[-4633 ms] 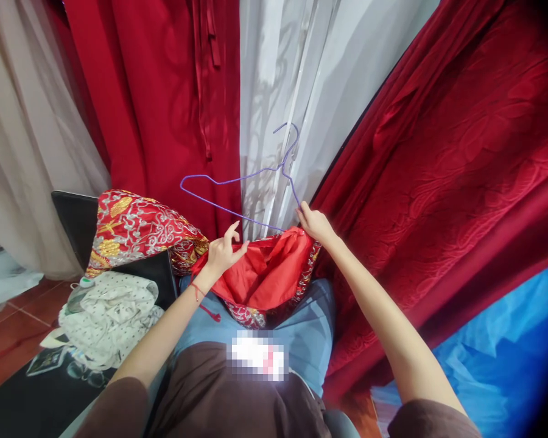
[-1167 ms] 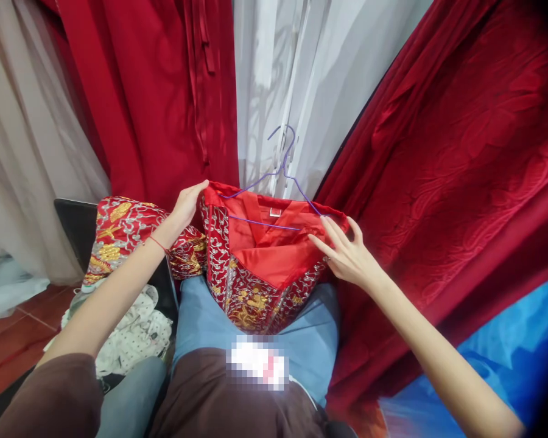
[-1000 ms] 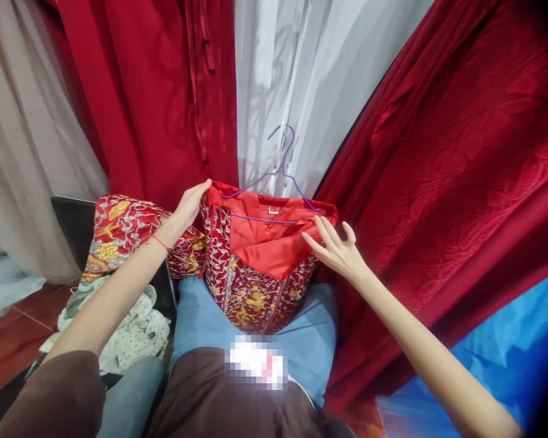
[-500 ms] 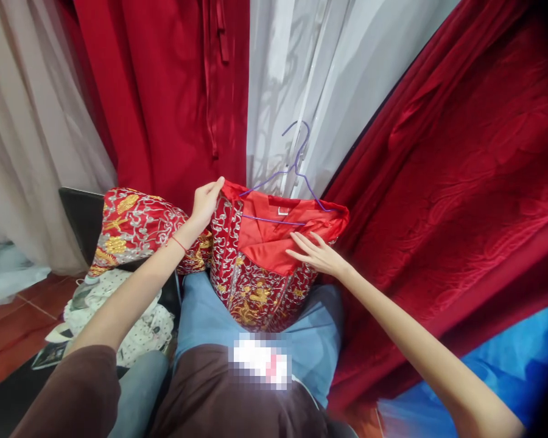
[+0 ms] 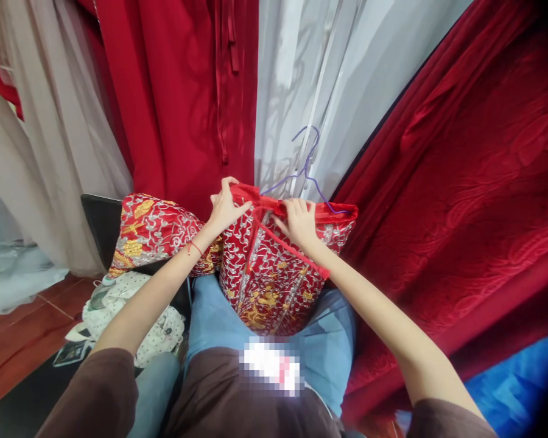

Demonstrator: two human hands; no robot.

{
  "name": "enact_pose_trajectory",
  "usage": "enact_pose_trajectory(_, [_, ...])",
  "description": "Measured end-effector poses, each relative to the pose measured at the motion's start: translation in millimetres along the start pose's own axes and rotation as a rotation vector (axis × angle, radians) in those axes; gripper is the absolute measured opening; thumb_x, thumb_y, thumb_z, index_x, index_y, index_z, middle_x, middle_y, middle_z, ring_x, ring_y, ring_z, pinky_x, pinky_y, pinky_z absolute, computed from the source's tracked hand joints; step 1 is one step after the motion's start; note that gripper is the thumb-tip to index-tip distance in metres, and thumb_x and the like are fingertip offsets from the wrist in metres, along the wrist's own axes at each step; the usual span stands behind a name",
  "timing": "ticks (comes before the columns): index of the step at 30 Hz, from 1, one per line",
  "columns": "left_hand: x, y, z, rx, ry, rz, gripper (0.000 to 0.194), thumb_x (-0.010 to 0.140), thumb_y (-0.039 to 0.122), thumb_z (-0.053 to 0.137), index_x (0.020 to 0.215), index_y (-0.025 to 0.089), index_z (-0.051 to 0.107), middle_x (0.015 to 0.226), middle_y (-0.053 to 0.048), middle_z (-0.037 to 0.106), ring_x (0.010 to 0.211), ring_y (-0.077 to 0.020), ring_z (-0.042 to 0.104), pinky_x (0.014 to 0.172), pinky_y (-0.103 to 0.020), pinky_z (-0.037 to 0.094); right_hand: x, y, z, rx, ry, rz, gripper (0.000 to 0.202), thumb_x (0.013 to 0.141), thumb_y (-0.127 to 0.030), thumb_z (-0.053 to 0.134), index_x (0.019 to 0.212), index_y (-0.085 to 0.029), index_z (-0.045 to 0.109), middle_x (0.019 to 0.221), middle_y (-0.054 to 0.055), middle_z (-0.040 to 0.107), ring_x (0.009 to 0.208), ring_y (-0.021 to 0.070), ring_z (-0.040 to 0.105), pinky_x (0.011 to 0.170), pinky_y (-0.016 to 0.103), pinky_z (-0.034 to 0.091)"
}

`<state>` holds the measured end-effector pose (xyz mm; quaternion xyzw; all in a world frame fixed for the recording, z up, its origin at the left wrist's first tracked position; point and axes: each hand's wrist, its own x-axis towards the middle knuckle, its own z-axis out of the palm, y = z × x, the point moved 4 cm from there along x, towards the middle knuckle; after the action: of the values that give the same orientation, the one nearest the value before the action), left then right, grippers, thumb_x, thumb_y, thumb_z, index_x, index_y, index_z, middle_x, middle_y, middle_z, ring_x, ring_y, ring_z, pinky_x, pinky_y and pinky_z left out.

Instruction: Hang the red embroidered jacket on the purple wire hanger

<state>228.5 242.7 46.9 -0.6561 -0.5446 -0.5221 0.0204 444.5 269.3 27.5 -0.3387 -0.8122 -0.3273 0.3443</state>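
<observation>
A red jacket (image 5: 274, 286) with silver and gold embroidery hangs on a purple wire hanger (image 5: 307, 164) and rests against my lap. Its wide sleeve (image 5: 150, 234) spreads out to the left. My left hand (image 5: 226, 210) is closed on the jacket's left shoulder edge, thumb stretched across the front. Near the neckline, my right hand (image 5: 299, 225) grips the front panel, with its fingers over the red-edged top. That panel now covers most of the plain red lining, and its bound edge slants down toward my right wrist.
Red curtains (image 5: 178, 91) and a patterned red cloth (image 5: 466, 182) hang on both sides of white panels (image 5: 283, 79). A white dotted cloth bag (image 5: 159, 328) lies at lower left on a dark surface (image 5: 22, 395). Blue fabric (image 5: 520, 383) shows at lower right.
My right hand has moved up to the neckline, bringing the front panel up over the lining. My left hand stays at the shoulder, its thumb now spread. The view has shifted slightly.
</observation>
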Motion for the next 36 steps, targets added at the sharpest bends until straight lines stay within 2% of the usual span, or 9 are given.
enact_pose_trajectory(5, [10.0,5.6,5.3,0.097,-0.073,0.066,0.054,0.079,0.041,0.072,0.122,0.02,0.047,0.108,-0.008,0.07,0.106,-0.0291,0.064,0.101,-0.043,0.031,27.7,-13.8,5.7,-0.011,-0.014,-0.056,0.036,0.095,-0.029,0.046,0.125,-0.011,0.055,0.114,0.02,0.061,0.103,0.0309,0.051,0.09,0.048,0.038])
enact_pose_trajectory(11, [9.2,4.8,8.2,0.157,-0.126,0.06,0.036,0.088,0.046,0.059,0.112,0.019,0.056,0.107,-0.012,0.072,0.105,-0.0298,0.066,0.097,-0.041,0.037,47.5,-24.6,4.8,0.072,-0.132,-0.505,0.034,0.098,-0.01,0.034,0.12,-0.021,0.057,0.113,0.013,0.062,0.097,0.0219,0.052,0.084,0.04,0.04])
enact_pose_trajectory(13, [8.4,5.3,6.1,0.138,-0.136,0.087,0.03,0.092,0.043,0.053,0.112,0.02,0.057,0.107,-0.01,0.072,0.103,-0.0277,0.066,0.097,-0.041,0.039,54.8,-26.5,-1.4,0.103,-0.169,-0.544,0.031,0.098,-0.011,0.034,0.112,-0.021,0.06,0.109,0.011,0.063,0.095,0.0204,0.052,0.081,0.037,0.04])
enact_pose_trajectory(17, [9.0,4.1,3.8,0.088,-0.178,0.144,0.023,0.092,0.029,0.045,0.105,0.023,0.063,0.106,-0.006,0.07,0.099,-0.0235,0.064,0.094,-0.038,0.043,75.3,-23.6,-21.0,0.287,-0.342,-0.361,0.011,0.085,-0.013,0.054,0.089,-0.019,0.063,0.088,0.005,0.062,0.075,0.0158,0.051,0.066,0.03,0.037])
enact_pose_trajectory(21, [10.5,3.6,6.0,0.088,-0.19,0.164,0.023,0.086,0.028,0.049,0.101,0.023,0.066,0.105,-0.007,0.068,0.098,-0.0239,0.063,0.091,-0.037,0.046,100.6,-22.5,-37.4,0.826,-0.595,-0.072,0.008,0.077,-0.013,0.061,0.073,-0.019,0.058,0.059,-0.004,0.052,0.054,0.0096,0.044,0.054,0.024,0.034])
enact_pose_trajectory(25, [10.5,14.2,5.8,0.07,-0.205,0.151,0.024,0.084,0.029,0.054,0.103,0.021,0.066,0.11,-0.008,0.068,0.101,-0.0249,0.063,0.088,-0.035,0.048,134.8,-13.1,-32.3,1.298,-0.417,0.47,0.015,0.087,-0.022,0.062,0.075,-0.018,0.054,0.053,-0.005,0.048,0.047,0.0076,0.043,0.049,0.022,0.038])
enact_pose_trajectory(27, [11.0,23.4,3.8,0.103,-0.2,0.131,0.025,0.084,0.035,0.057,0.101,0.02,0.067,0.11,-0.009,0.069,0.101,-0.026,0.063,0.087,-0.036,0.048,148.2,-10.3,-21.0,1.393,-0.324,0.613,0.017,0.086,-0.021,0.066,0.077,-0.018,0.052,0.057,-0.004,0.051,0.052,0.0079,0.049,0.054,0.022,0.045])
enact_pose_trajectory(32, [16.7,39.3,4.9,0.13,-0.153,-0.013,0.049,0.081,0.068,0.056,0.08,0.021,0.069,0.087,-0.009,0.073,0.088,-0.0278,0.067,0.08,-0.037,0.047,154.1,-5.7,2.9,1.14,-0.326,0.694,0.027,0.074,-0.018,0.076,0.089,-0.014,0.054,0.067,-0.001,0.056,0.072,0.0174,0.061,0.071,0.037,0.054])
enact_pose_trajectory(36, [21.6,36.5,12.6,0.155,-0.085,-0.103,0.048,0.076,0.069,0.062,0.074,0.021,0.07,0.082,-0.011,0.073,0.087,-0.0315,0.067,0.076,-0.037,0.044,130.3,-13.1,-24.3,0.803,-0.168,0.436,0.017,0.076,-0.014,0.065,0.091,-0.015,0.058,0.086,0.006,0.063,0.092,0.0226,0.061,0.09,0.043,0.049])
